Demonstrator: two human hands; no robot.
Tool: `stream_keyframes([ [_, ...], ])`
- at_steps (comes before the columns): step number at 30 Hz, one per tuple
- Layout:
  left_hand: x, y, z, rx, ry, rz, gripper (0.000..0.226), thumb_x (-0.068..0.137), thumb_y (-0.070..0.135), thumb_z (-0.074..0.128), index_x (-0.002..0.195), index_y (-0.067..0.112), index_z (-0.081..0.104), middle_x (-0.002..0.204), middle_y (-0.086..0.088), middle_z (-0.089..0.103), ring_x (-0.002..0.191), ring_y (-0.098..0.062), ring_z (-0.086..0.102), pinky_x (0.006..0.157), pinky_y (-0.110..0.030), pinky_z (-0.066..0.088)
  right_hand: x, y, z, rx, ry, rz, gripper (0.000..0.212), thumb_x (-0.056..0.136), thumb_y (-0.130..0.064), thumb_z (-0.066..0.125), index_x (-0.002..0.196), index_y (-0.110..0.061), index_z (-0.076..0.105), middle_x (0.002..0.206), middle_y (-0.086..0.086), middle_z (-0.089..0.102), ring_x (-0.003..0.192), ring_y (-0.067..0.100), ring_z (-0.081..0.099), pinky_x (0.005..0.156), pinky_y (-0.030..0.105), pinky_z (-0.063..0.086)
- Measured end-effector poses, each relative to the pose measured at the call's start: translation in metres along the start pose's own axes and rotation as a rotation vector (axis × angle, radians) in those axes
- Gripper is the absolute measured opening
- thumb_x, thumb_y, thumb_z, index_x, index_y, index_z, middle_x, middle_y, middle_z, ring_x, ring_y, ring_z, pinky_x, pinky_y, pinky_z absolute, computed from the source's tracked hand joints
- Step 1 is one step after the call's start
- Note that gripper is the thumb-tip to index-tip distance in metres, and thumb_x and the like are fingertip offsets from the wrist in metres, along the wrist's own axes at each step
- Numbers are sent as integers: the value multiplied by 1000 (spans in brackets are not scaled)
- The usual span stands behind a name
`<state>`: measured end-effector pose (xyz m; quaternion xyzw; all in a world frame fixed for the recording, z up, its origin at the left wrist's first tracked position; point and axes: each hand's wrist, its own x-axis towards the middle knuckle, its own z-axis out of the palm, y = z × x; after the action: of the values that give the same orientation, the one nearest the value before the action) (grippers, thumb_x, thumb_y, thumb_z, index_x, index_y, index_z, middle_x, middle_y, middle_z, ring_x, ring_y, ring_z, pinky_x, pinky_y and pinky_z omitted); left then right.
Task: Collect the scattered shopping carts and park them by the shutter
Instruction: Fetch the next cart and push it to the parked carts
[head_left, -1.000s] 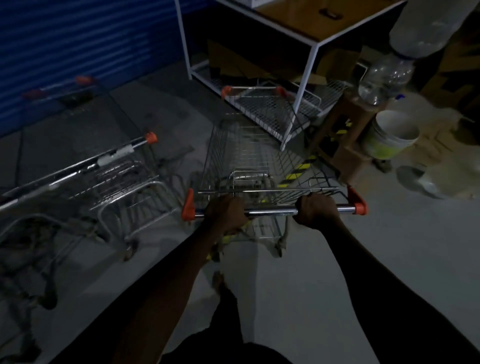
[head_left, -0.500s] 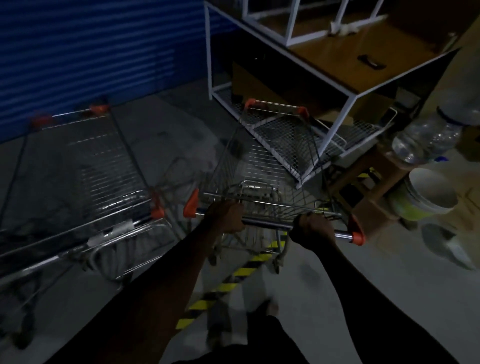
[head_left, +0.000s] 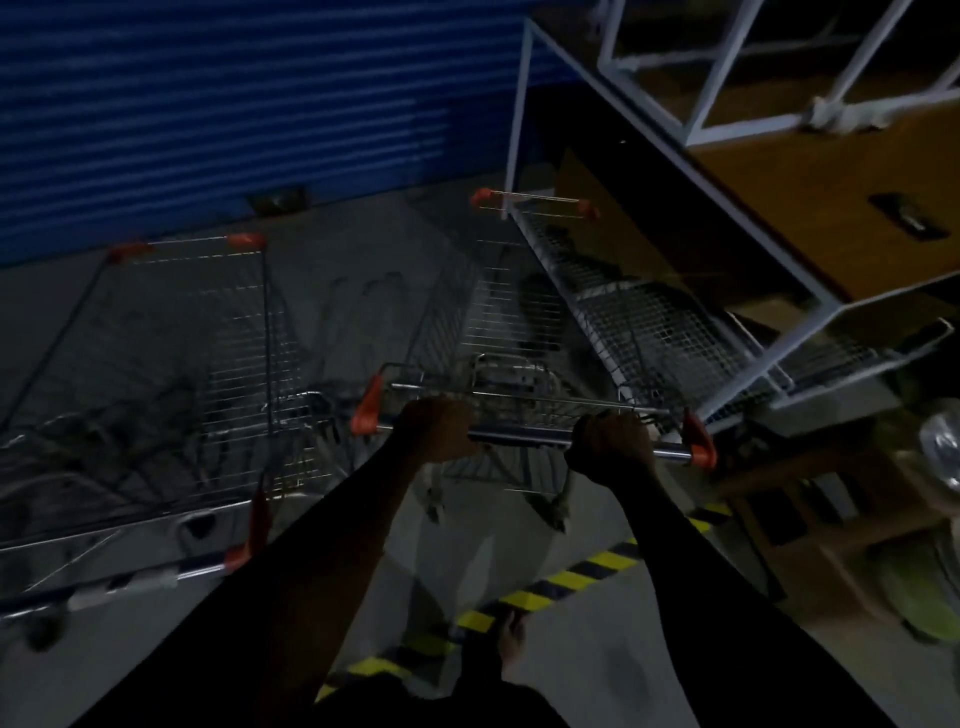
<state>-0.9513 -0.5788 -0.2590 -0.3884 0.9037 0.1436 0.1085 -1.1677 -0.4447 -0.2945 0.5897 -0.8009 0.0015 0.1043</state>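
Left hand (head_left: 439, 428) and right hand (head_left: 610, 447) both curled tight round the chrome handle bar (head_left: 519, 435) of the wire shopping cart (head_left: 498, 322), each inboard of an orange end cap. Cart stands on the concrete floor (head_left: 363, 249), nose toward the blue shutter (head_left: 234, 104), right side just beside the mesh lower shelf (head_left: 660, 322) of the white-framed table (head_left: 769, 364). Second shopping cart (head_left: 197, 364) stands to its left, also facing the shutter; yellow-black hazard tape (head_left: 571, 579) on the floor behind the wheels
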Motion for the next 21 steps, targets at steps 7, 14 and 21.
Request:
stream_keyframes([
  [7, 45, -31, -17, -15, -45, -148, 48, 73, 52, 52, 101, 16, 68, 105, -9, 68, 100, -29, 64, 85, -36, 50, 91, -5, 11, 289, -74, -50, 59, 91, -20, 18, 60, 5, 62, 56, 23, 57, 51, 33, 60, 45, 27, 40],
  [14, 79, -94, -29, 108, -22, -183, 53, 76, 60, 45, 103, 20, 69, 101, -3, 69, 96, -24, 65, 81, -33, 48, 158, -46, 9, -37, -261, -128, 34, 49, -45, 78, 57, -16, 62, 54, 5, 59, 45, 25, 58, 50, 24, 42],
  [21, 107, -149, -39, 87, 45, -210, 52, 73, 58, 48, 99, 18, 69, 101, -5, 69, 100, -26, 63, 84, -34, 47, 214, -80, 11, 37, -236, -208, 25, 72, -40, 64, 80, -17, 67, 80, 6, 69, 74, 28, 67, 65, 31, 49],
])
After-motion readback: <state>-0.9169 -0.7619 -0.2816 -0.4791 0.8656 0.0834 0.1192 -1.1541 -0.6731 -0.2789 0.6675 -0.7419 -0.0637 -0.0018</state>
